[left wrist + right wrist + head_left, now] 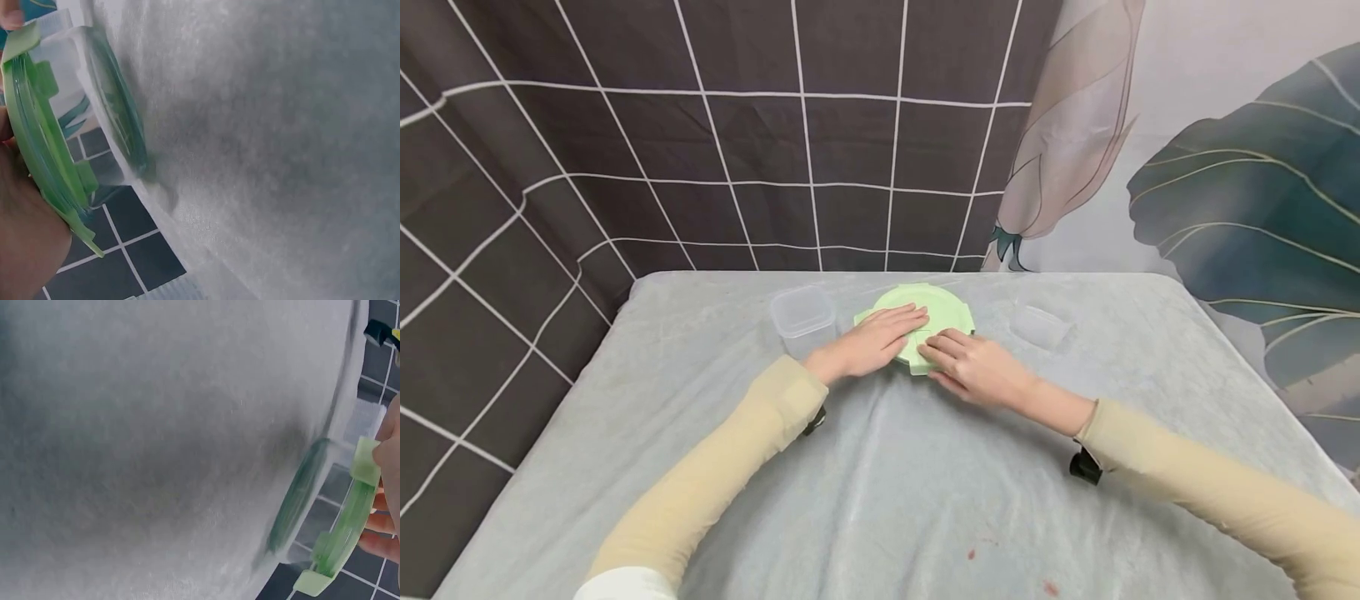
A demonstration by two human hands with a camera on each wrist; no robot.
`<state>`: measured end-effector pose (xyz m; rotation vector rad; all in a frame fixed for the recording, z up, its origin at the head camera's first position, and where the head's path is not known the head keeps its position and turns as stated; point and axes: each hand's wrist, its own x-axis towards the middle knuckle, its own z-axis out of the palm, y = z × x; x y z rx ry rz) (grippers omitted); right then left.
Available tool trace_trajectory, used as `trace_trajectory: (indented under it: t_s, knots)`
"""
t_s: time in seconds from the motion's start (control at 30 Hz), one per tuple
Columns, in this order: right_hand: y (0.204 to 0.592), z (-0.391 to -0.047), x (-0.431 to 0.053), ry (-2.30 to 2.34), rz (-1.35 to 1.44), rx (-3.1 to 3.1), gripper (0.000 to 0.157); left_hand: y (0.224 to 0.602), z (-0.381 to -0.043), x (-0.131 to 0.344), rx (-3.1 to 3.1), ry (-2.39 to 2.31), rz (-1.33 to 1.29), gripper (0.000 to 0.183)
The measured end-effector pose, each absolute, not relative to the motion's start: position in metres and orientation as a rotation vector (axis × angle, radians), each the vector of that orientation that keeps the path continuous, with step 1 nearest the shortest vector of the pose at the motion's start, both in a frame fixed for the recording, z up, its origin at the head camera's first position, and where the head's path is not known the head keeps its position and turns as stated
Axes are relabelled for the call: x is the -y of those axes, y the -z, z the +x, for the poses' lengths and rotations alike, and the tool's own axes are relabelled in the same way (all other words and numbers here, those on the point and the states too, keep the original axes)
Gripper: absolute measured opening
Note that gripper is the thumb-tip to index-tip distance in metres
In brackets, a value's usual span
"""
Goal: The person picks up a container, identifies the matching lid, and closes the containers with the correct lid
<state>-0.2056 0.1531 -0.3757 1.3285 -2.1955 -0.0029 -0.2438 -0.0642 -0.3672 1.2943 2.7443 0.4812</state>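
A round clear food container (306,494) with a light green clip lid (943,310) stands near the far edge of the table. My left hand (874,340) rests on the left of the lid, its fingers stretched flat across the top. From the front right, my right hand (981,371) touches the lid with extended fingers beside the front clip (919,365). The right wrist view has the thumb right at a green clip (365,464). In the left wrist view, another clip (87,240) juts outward from the rim.
An open, clear square tub (803,310) stands left of the container, close to my left hand. To the right lies a small clear plastic piece (1041,327). A grey cloth (880,500) covers the table, and a dark gridded curtain (737,133) hangs behind it.
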Motion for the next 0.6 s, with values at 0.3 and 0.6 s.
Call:
trace_trajectory:
  t_s: [0.3,0.6]
  knots:
    - [0.378,-0.221,-0.161,0.061,1.381,2.238,0.052,0.355,-0.243,0.057,-2.927,-0.515,0.986,0.051]
    - [0.382,-0.228,-0.166,0.031,1.392,2.274,0.055,0.361,-0.225,0.059,-3.199,-0.455,0.536,0.068]
